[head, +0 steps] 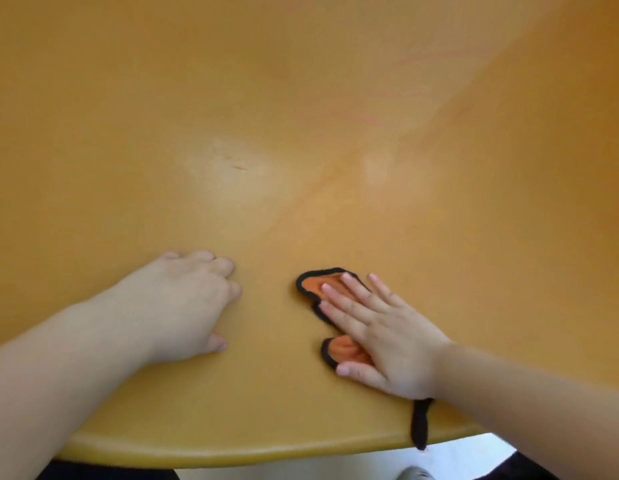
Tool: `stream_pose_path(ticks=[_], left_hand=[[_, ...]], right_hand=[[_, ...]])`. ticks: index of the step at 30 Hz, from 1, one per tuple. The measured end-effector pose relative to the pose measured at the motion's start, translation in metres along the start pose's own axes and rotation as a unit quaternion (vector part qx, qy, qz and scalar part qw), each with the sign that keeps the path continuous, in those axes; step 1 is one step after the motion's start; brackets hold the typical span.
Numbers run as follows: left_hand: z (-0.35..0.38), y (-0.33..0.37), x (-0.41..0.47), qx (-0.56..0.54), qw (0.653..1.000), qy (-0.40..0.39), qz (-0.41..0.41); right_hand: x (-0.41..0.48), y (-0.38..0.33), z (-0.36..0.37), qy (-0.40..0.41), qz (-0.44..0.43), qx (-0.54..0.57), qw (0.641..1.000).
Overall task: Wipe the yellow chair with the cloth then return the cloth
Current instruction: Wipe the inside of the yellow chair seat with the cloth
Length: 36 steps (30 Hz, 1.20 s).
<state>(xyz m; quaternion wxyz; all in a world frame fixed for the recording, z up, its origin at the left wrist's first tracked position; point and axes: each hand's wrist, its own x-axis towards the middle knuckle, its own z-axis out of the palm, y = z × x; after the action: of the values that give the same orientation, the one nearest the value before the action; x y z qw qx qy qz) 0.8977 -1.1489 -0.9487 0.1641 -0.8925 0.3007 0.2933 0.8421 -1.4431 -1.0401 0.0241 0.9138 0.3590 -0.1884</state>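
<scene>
The cloth (315, 284), orange with a black border, lies bunched on the chair (301, 133) seat, pinned under the right hand (381, 337). That hand lies flat on it, palm down, its fingers (336, 296) straight and spread, pressing rather than clasping; nothing is curled round the fabric. One orange fold shows beyond the fingertips, on the far side of the hand. A second fold bulges out between the index finger and the thumb (353, 370), which lies straight along the near side. Most of the cloth is hidden beneath the palm. From under the wrist, a black strip (420, 424) of the cloth trails toward the person and hangs over the seat's rounded front edge (232, 452).

The left hand (187, 306) rests on the bare seat to the left of the pressing hand, well apart from the cloth. Its fingers are loosely bent with the tips down on the surface, and it holds nothing. Both forearms reach in from the near corners.

The yellow surface fills almost the whole view, glossy, with two pale sheens farther out than the hands. Below the front edge, a pale floor (457, 459) shows.
</scene>
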Motion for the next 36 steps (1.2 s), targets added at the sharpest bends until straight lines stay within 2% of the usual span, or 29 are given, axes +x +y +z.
stream_pose_path(ticks=[2, 5, 6, 8, 11, 15, 17, 19, 20, 22, 25, 28, 29, 30, 32, 36], left_hand=[[0.001, -0.005, -0.004, -0.004, 1.0, 0.003, 0.0], [0.001, -0.014, -0.011, 0.007, 1.0, 0.01, -0.012], [-0.001, -0.017, -0.013, 0.015, 1.0, 0.013, -0.017], [-0.006, -0.025, -0.017, 0.032, 0.999, 0.016, -0.031], [-0.014, -0.042, -0.026, 0.059, 0.996, 0.019, -0.057], [-0.027, -0.064, -0.037, 0.112, 0.989, 0.025, -0.09], [-0.033, -0.075, -0.043, 0.129, 0.986, 0.04, -0.103], [-0.036, -0.088, -0.048, 0.149, 0.981, 0.061, -0.108], [-0.037, -0.096, -0.051, 0.159, 0.979, 0.068, -0.111], [-0.039, -0.107, -0.054, 0.175, 0.975, 0.066, -0.117], [-0.039, -0.113, -0.054, 0.184, 0.975, 0.055, -0.11], [-0.037, -0.114, -0.054, 0.188, 0.974, 0.059, -0.108], [-0.036, -0.115, -0.054, 0.189, 0.974, 0.061, -0.11], [-0.035, -0.116, -0.053, 0.187, 0.974, 0.066, -0.111], [-0.035, -0.115, -0.05, 0.183, 0.974, 0.074, -0.112], [-0.042, -0.106, -0.046, 0.158, 0.978, 0.067, -0.116]], right_hand=[[-0.002, 0.062, -0.006, 0.032, 0.148, -0.068, 0.986], [0.016, 0.151, -0.031, 0.043, 0.389, -0.03, 0.92], [0.029, 0.161, -0.037, 0.062, 0.432, 0.007, 0.9], [0.068, 0.15, -0.041, 0.116, 0.463, 0.073, 0.876], [0.122, 0.096, -0.042, 0.173, 0.405, 0.123, 0.889], [0.151, -0.01, -0.049, 0.13, 0.198, 0.176, 0.956], [0.14, -0.067, -0.048, 0.107, 0.082, 0.197, 0.971], [0.122, -0.076, -0.039, 0.092, 0.022, 0.181, 0.979], [0.115, -0.059, -0.034, 0.094, 0.028, 0.158, 0.983], [0.109, -0.004, -0.027, 0.112, 0.135, 0.113, 0.978], [0.113, 0.069, -0.034, 0.128, 0.356, 0.119, 0.918], [0.153, 0.059, -0.049, 0.175, 0.46, 0.18, 0.851], [0.17, 0.041, -0.054, 0.181, 0.456, 0.194, 0.85], [0.184, 0.018, -0.058, 0.178, 0.423, 0.204, 0.865], [0.202, -0.04, -0.064, 0.179, 0.305, 0.223, 0.908], [0.171, -0.111, -0.058, 0.162, 0.091, 0.253, 0.949]])
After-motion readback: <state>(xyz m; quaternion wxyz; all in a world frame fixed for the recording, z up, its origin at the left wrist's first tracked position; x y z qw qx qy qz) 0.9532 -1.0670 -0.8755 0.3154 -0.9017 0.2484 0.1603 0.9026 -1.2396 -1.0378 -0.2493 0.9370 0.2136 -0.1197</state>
